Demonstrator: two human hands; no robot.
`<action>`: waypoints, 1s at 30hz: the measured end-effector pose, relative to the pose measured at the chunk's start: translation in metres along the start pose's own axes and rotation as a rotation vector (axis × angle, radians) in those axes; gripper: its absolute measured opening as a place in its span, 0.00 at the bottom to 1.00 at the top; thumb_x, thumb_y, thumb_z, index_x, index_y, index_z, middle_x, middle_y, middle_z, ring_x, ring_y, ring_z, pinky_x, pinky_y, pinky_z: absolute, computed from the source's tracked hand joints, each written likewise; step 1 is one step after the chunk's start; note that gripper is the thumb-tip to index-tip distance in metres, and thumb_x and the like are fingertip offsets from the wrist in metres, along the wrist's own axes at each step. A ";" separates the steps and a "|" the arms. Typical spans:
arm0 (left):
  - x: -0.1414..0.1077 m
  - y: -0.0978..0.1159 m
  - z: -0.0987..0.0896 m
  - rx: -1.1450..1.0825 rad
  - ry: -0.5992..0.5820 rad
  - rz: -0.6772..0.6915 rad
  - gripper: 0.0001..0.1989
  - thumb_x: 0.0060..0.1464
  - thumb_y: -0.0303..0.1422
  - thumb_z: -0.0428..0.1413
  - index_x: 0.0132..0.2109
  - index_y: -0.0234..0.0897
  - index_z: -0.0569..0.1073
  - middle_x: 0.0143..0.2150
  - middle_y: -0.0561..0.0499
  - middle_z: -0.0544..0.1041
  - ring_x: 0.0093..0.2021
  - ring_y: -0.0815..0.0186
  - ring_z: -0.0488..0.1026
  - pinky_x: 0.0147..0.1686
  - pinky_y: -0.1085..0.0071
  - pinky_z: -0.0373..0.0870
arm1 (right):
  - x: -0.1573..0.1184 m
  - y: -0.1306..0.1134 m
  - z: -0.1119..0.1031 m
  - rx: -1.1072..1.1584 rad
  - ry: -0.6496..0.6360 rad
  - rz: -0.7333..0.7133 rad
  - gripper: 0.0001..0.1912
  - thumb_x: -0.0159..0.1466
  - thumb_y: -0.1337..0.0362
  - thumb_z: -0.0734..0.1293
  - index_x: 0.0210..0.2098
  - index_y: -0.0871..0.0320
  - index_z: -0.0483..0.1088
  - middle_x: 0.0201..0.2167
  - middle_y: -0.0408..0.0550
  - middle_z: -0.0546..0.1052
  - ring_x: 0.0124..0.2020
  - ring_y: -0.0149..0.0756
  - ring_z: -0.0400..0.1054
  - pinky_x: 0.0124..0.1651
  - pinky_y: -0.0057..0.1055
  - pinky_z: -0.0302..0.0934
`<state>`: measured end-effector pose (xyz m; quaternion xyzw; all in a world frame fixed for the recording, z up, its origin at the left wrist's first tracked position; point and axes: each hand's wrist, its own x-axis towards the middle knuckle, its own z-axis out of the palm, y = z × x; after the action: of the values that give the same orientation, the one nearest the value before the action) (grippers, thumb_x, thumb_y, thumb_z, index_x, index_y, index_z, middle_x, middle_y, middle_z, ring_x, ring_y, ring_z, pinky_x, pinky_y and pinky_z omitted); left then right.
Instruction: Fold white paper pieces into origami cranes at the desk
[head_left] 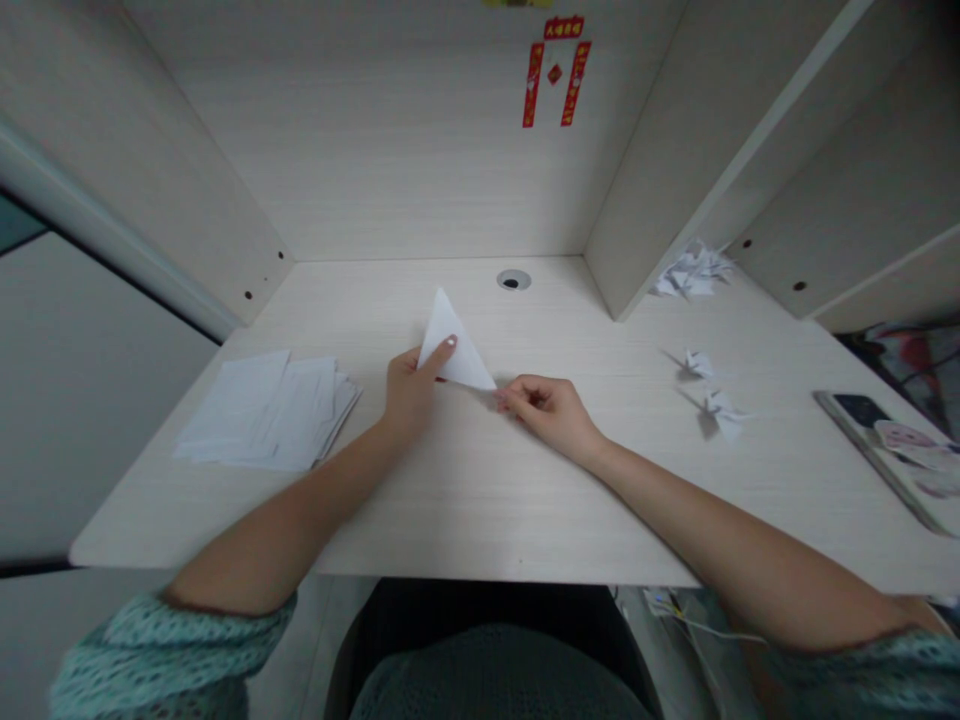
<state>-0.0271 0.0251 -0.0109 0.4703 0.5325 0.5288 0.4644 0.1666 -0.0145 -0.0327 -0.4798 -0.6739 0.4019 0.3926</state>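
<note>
The desk [480, 510] is faced in matt, pale wood grain. The triangle [456, 355] is made of smooth, matt paper; matt paper is also seen in the sheets [251, 410] and the folded figures [724, 412]. The sleeve [176, 650] is knitted in rough, holed cloth.

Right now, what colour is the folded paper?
The folded paper is white, seen best in the head view.

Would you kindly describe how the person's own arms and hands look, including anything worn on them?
The left sleeve is teal knit with small openwork holes, bunched up near the elbow; the right sleeve looks similar, though darker and blurrier. The left hand and right hand are ungloved, and no watch or bracelet shows at either wrist.
</note>
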 end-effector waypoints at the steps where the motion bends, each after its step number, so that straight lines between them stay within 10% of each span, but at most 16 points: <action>1: 0.005 0.001 -0.002 -0.044 0.081 -0.003 0.22 0.43 0.50 0.60 0.27 0.33 0.72 0.25 0.50 0.71 0.25 0.68 0.66 0.24 0.74 0.62 | 0.000 0.000 -0.001 -0.043 -0.010 -0.020 0.20 0.61 0.49 0.64 0.25 0.59 0.72 0.17 0.40 0.67 0.19 0.26 0.54 0.23 0.26 0.47; 5: 0.012 0.005 -0.007 -0.054 0.199 0.082 0.21 0.42 0.50 0.61 0.29 0.34 0.74 0.27 0.50 0.73 0.26 0.68 0.68 0.25 0.75 0.63 | -0.001 -0.001 -0.002 -0.132 0.031 -0.075 0.18 0.64 0.51 0.61 0.28 0.57 0.71 0.21 0.43 0.72 0.21 0.28 0.60 0.25 0.26 0.53; 14: -0.014 -0.003 0.008 0.222 -0.185 0.066 0.19 0.46 0.47 0.60 0.26 0.32 0.77 0.23 0.52 0.73 0.24 0.68 0.67 0.24 0.74 0.60 | -0.001 -0.007 -0.006 -0.307 0.125 -0.330 0.32 0.55 0.49 0.71 0.57 0.51 0.65 0.50 0.51 0.75 0.46 0.43 0.71 0.50 0.39 0.65; 30: -0.009 -0.006 0.008 -0.162 -0.378 -0.066 0.26 0.48 0.53 0.57 0.47 0.38 0.75 0.43 0.45 0.79 0.44 0.59 0.76 0.39 0.68 0.75 | 0.006 0.001 -0.010 -0.216 0.084 -0.336 0.23 0.64 0.60 0.65 0.59 0.48 0.64 0.58 0.46 0.69 0.58 0.42 0.66 0.61 0.44 0.60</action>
<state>-0.0180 0.0172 -0.0173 0.5046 0.4064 0.4568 0.6095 0.1749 -0.0071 -0.0295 -0.4163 -0.7667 0.2357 0.4282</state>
